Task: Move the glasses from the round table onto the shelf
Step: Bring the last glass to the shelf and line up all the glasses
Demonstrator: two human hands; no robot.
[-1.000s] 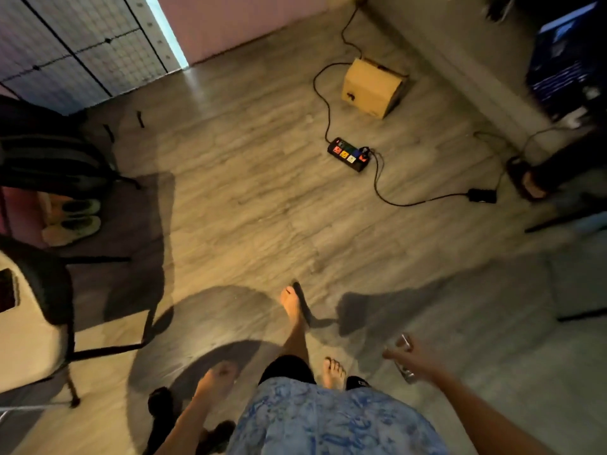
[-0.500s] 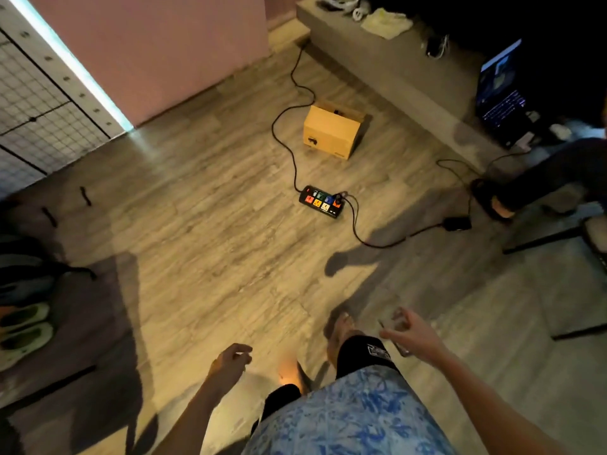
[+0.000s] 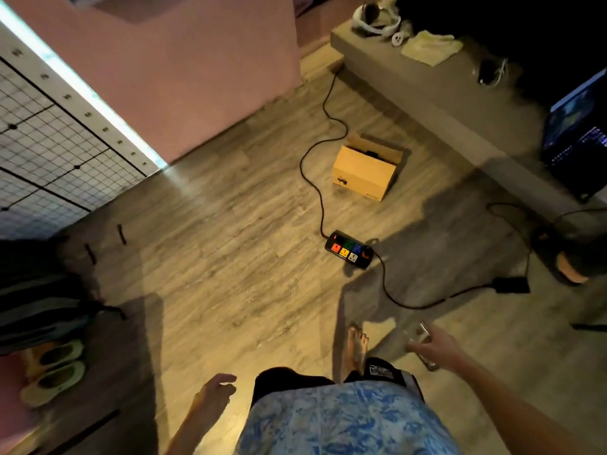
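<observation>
- Clear drinking glass [image 3: 421, 343]: motion-blurred, carried low at the lower right of the view, above the wood-grain plank floor [image 3: 230, 257] and tilted from upright.
- Right hand [image 3: 437, 348]: fingers wrapped round the glass, arm reaching in from the lower right corner.
- Left hand [image 3: 215, 394]: holds nothing, fingers loosely curled, hanging at the lower centre, well apart from the right hand.
- Bare foot [image 3: 356, 348]: planted on the floor between the two hands, just left of the glass; blue-and-white patterned garment [image 3: 335, 421] below it.
- Black power strip with coloured sockets [image 3: 349, 249]: lies on the floor ahead, black cables running from both ends.
- Tan cardboard box [image 3: 366, 172]: stands beyond the strip, top flaps open.
- Grey low ledge [image 3: 443, 103]: runs along the upper right, bearing a white headset [image 3: 376, 18] and a pale cloth [image 3: 428, 47].
- Pale slippers [image 3: 54, 369]: a pair at the left edge.
</observation>
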